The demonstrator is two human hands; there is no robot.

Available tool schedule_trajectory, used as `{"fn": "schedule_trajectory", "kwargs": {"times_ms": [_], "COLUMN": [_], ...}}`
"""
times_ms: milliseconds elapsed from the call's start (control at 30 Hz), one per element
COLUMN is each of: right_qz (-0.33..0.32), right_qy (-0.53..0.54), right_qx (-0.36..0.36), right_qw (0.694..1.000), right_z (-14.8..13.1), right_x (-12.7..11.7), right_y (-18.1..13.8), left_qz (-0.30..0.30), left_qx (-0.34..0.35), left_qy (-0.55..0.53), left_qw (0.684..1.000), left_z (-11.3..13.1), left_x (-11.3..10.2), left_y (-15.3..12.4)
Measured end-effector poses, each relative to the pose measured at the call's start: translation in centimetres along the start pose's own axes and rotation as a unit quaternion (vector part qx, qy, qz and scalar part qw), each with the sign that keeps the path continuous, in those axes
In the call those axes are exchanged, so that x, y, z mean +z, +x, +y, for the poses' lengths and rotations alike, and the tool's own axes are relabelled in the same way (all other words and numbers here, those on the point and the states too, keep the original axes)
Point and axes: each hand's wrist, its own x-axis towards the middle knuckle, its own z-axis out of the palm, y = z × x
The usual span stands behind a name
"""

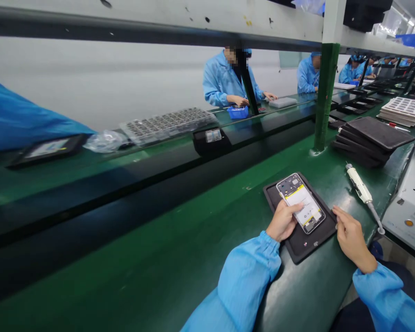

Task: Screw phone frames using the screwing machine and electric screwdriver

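An opened phone [300, 202] with a yellow-edged white battery lies on a black tray [299, 242] on the green bench. My left hand [282, 220] grips the phone's left edge with fingers curled around it. My right hand [349, 235] rests at the tray's right edge, fingers curled and touching the tray rim; I cannot see anything held in it.
A white electric screwdriver [361, 189] lies right of the tray. A stack of black trays [373, 138] sits behind it, a green post [323, 97] beside them. A dark conveyor belt [124, 193] runs across. People in blue coats work opposite. A white machine [410, 207] stands at right.
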Motion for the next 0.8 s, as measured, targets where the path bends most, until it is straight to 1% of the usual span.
{"fn": "schedule_trajectory", "kwargs": {"times_ms": [100, 167, 200, 233, 300, 367, 400, 433, 500, 567, 633, 700, 800], "right_qz": [0.006, 0.026, 0.027, 0.013, -0.054, -0.140, -0.173, -0.194, -0.220, -0.251, -0.290, -0.321, -0.362], "right_qy": [-0.043, -0.109, -0.154, -0.205, -0.316, -0.413, -0.449, -0.475, -0.489, -0.460, -0.418, -0.386, -0.335], "right_qx": [-0.065, -0.092, -0.094, -0.090, -0.069, -0.067, -0.085, -0.117, -0.214, -0.317, -0.387, -0.417, -0.418], "right_qw": [0.997, 0.989, 0.983, 0.975, 0.945, 0.897, 0.872, 0.851, 0.817, 0.790, 0.769, 0.758, 0.763], "right_z": [2.0, 4.7, 6.3, 8.0, 11.2, 13.4, 14.0, 14.3, 14.0, 13.0, 11.8, 10.8, 9.6], "right_x": [-2.4, -4.7, -5.9, -7.1, -9.0, -10.1, -10.2, -10.1, -9.2, -8.0, -7.1, -6.7, -7.5], "right_y": [2.1, 4.3, 5.5, 6.7, 9.0, 10.9, 11.7, 12.4, 13.5, 14.2, 14.4, 14.1, 12.6], "left_qz": [0.009, 0.012, 0.015, 0.023, 0.059, 0.113, 0.136, 0.152, 0.157, 0.150, 0.152, 0.166, 0.193], "left_qx": [-0.023, -0.041, -0.047, -0.050, -0.038, -0.007, 0.008, 0.020, 0.040, 0.066, 0.095, 0.119, 0.155], "left_qy": [0.074, 0.151, 0.198, 0.251, 0.367, 0.471, 0.511, 0.540, 0.585, 0.617, 0.631, 0.622, 0.601], "left_qw": [0.997, 0.988, 0.979, 0.966, 0.928, 0.875, 0.849, 0.828, 0.794, 0.770, 0.755, 0.756, 0.760], "left_z": [0.2, 0.8, 1.4, 2.0, 3.5, 5.0, 5.7, 6.4, 7.5, 8.6, 9.5, 10.4, 11.3], "left_x": [0.2, 0.1, 0.0, -0.3, -0.9, -1.6, -1.9, -2.1, -2.3, -2.3, -2.3, -2.5, -3.2], "left_y": [0.1, 0.1, -0.1, -0.2, -0.8, -1.7, -2.1, -2.6, -3.6, -4.5, -5.1, -5.5, -5.8]}}
